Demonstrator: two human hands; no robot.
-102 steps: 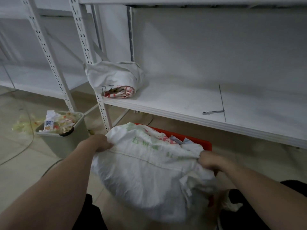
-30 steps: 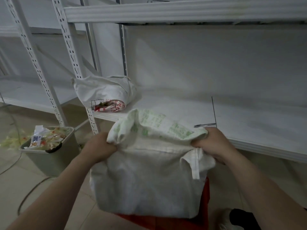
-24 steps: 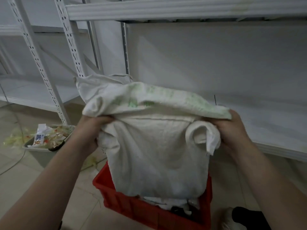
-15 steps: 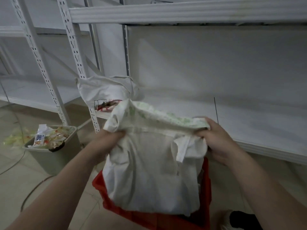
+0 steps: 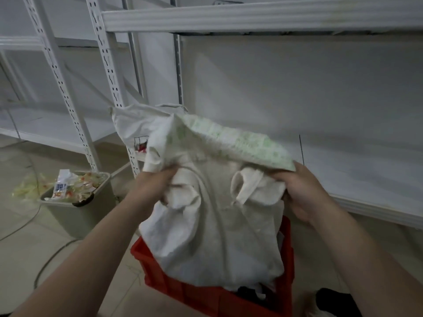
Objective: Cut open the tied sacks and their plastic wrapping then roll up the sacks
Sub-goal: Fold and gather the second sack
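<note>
1. The edge of the lower shelf [image 5: 366, 209] ran past just beyond the hands toward 3 o'clock, and an upper shelf beam [image 5: 251, 17] crossed at 12 o'clock, with open room between the two boards
2. The sack [image 5: 212, 225] hung in the air at the centre of view; its top was folded over toward the shelf and showed faint green print, and its lower end dropped into a red crate [image 5: 201, 296]
3. The left hand [image 5: 155, 186] gripped the sack's top corner at 9 o'clock, fingers curled into bunched cloth
4. The right hand [image 5: 304, 193] clutched the opposite corner at 3 o'clock, fingers curled under the fold, just beside a loose flap of cloth
5. The crate sat on the floor [image 5: 27, 236] at 6 o'clock, directly under the sack
6. A rolled sack [image 5: 132, 124] lay on the shelf at 11 o'clock of the held one, partly hidden behind it and next to a perforated upright [image 5: 107, 65]
7. A bin [image 5: 80, 216] heaped with wrappers stood on the floor at 9 o'clock, apart from the crate, and a cable [image 5: 45, 259] trailed across the floor at 8 o'clock
</note>
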